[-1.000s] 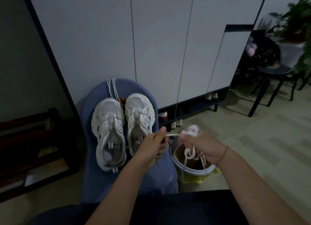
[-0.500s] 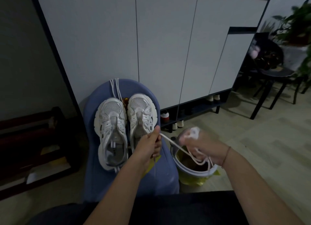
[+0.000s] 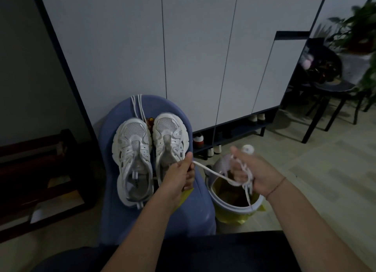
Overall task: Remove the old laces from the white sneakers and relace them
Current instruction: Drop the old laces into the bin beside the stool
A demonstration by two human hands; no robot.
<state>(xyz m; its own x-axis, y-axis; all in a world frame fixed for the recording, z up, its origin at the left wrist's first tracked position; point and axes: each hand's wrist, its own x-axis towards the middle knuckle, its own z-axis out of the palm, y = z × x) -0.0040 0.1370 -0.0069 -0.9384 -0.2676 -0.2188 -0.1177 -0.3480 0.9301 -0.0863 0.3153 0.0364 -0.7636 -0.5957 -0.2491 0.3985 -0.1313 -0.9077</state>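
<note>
A single view, worn on the head, looks forward and down (wide-angle, so the cupboard edges lean). The sneakers on the stool sit near, mid-frame. Left hand and right hand, a lace between them, are nearest the lens, forearms entering from the bottom edge.
</note>
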